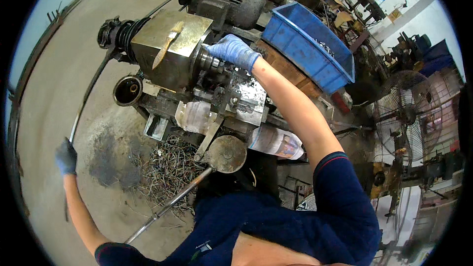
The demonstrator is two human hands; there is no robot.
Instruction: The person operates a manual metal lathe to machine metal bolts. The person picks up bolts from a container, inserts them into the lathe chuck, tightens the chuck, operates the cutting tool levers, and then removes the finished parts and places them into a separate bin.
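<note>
My left hand point(66, 157), in a dark grey glove, is closed round a long metal lever point(86, 91) at far left. The lever rises to the black pulley-like end point(118, 39) of a small lathe's headstock point(172, 39). My right hand point(232, 51), in a blue striped glove, is at the round metal chuck point(206, 61) on the headstock's right side. Its fingers are curled together there; what they hold, if anything, is hidden. A brush with a wooden handle point(165, 51) lies on the headstock's top. Below the right forearm is the metal tool slide point(248, 99).
A blue plastic bin point(310, 44) with small metal parts stands beyond my right forearm. An electric motor point(226, 5) sits behind the headstock. Metal scraps point(170, 172) cover the floor near a round plate point(226, 154) and a slanting bar point(170, 204). A large fan point(406, 113) stands right.
</note>
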